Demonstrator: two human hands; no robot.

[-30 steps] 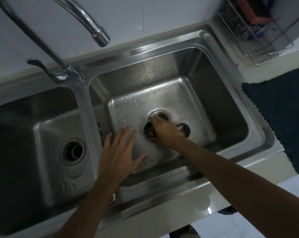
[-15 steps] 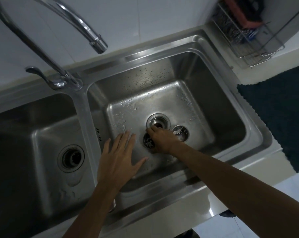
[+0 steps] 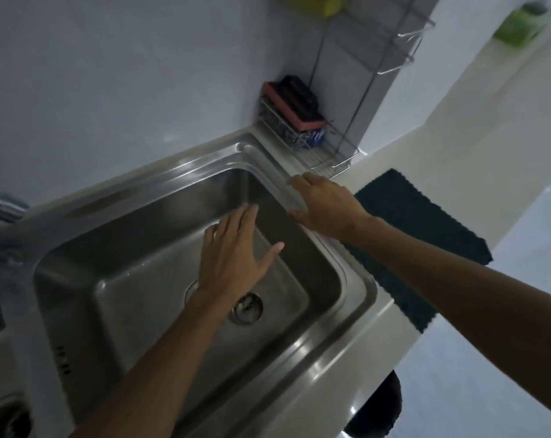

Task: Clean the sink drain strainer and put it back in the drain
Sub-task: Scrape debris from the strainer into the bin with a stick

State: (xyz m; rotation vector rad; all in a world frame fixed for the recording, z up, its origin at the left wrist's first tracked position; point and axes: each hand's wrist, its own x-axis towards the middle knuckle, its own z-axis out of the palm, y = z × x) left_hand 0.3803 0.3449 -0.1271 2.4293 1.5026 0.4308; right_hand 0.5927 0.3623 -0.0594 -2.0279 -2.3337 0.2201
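Note:
My left hand hovers flat and open over the right basin, fingers spread, holding nothing. Just below its wrist a round metal drain piece lies on the basin floor. The drain opening shows only as a sliver beside my left wrist. My right hand is over the basin's right rim, near the wire rack, palm down with fingers curled. Blur and the hand's angle hide whether anything is in it. The dark strainer is nowhere to be seen; my left forearm covers part of the basin floor.
A wire rack with a red and black sponge stands at the sink's back right corner. A dark mat lies on the counter to the right. The tap tip and the left basin's drain show at the left edge.
My right hand has left the strainer spot on the basin floor and moved up to the right rim. The view has swung right. My left hand has drifted right above the basin.

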